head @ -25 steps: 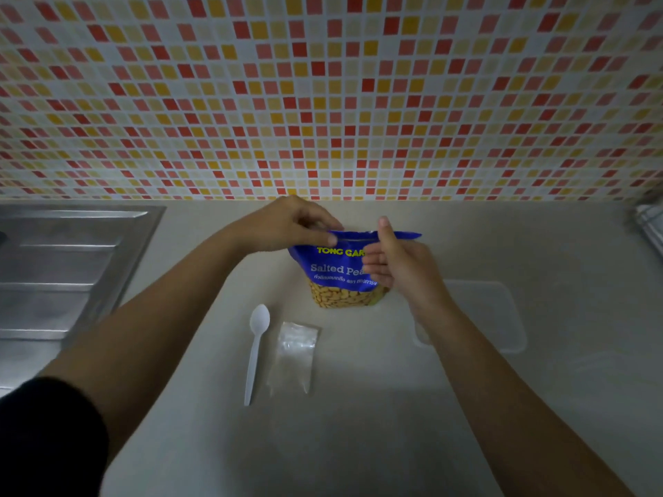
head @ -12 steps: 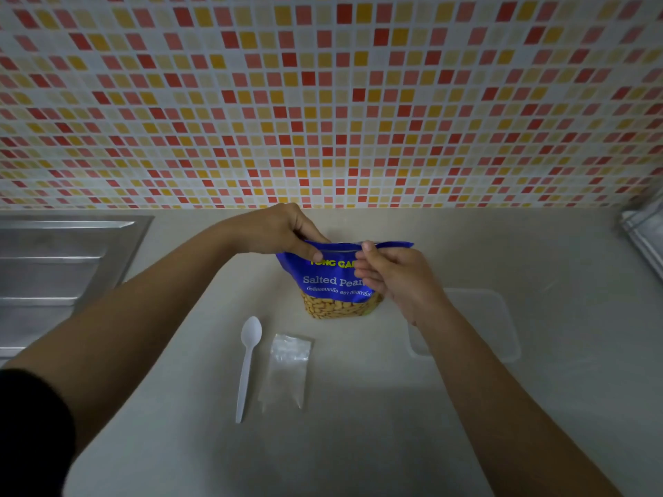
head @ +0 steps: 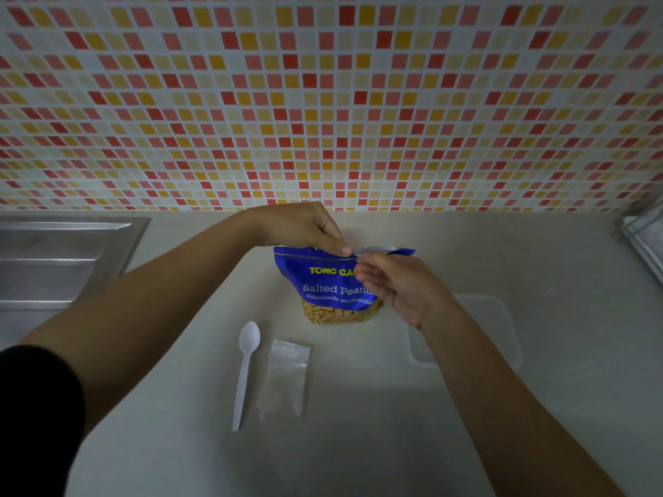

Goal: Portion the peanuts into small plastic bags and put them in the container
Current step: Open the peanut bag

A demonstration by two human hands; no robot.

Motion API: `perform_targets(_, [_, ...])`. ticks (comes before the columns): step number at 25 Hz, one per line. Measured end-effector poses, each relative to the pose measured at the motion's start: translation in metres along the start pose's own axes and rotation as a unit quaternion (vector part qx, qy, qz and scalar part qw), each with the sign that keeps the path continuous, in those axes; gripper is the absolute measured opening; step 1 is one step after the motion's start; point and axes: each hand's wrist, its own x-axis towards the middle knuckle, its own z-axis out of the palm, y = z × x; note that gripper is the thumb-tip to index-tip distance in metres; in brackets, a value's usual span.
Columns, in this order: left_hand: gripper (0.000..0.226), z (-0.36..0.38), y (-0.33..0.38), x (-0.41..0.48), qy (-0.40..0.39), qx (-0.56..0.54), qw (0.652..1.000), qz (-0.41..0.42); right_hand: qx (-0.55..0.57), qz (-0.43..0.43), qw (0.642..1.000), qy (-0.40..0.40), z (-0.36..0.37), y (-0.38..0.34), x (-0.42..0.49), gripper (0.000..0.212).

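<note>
So the peanut bag point(head: 333, 285) is standing upright on the table point(head: 358, 443), past the spoon point(head: 245, 371) and the little clear plastic bags point(head: 285, 376). The part that matters is its top strip, which runs left to right. The left hand point(head: 305, 226) reaches in from above-left and has its fingertips pinched shut on the top edge around the middle. The right hand point(head: 398, 285) sits just to the right of that pinch, fingers loosely curled against the front of the bag. I honestly can't tell whether it's gripping the torn-looking flap sticking out on the right or only touching it. Looks to me like a tear-open pull going sideways. The clear container point(head: 502, 331) is half hidden behind the right forearm and very faint. The bag's label is partly covered too, and I can't see if the mouth is open.
</note>
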Motion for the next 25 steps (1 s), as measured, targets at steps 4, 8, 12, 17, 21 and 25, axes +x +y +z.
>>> perform_targets(4, [0.024, -0.006, -0.004, 0.008, -0.077, -0.094, 0.99, -0.075, 0.03, -0.024, 0.999, -0.012, -0.001, 0.009, 0.001, 0.01])
perform_targets(8, [0.019, -0.004, 0.004, 0.012, -0.078, -0.079, 0.993, -0.046, 0.055, -0.045, 0.997, -0.015, -0.001, 0.016, 0.001, 0.01])
perform_targets(12, [0.014, -0.003, 0.022, 0.01, -0.034, 0.165, 0.983, 0.08, 0.048, -0.061, 0.997, -0.018, -0.001, 0.017, -0.002, 0.009])
perform_targets(17, [0.017, 0.001, 0.028, 0.013, 0.036, 0.303, 0.945, 0.121, 0.032, -0.053, 0.998, -0.006, 0.001, 0.013, -0.003, 0.014])
perform_targets(21, [0.017, 0.0, 0.023, 0.008, 0.009, 0.294, 0.953, 0.076, 0.024, -0.007, 0.999, 0.027, 0.004, 0.007, -0.007, 0.018])
perform_targets(25, [0.013, -0.005, 0.021, -0.001, -0.018, 0.258, 0.964, 0.058, -0.006, 0.045, 0.999, 0.005, 0.008, -0.002, -0.011, 0.024])
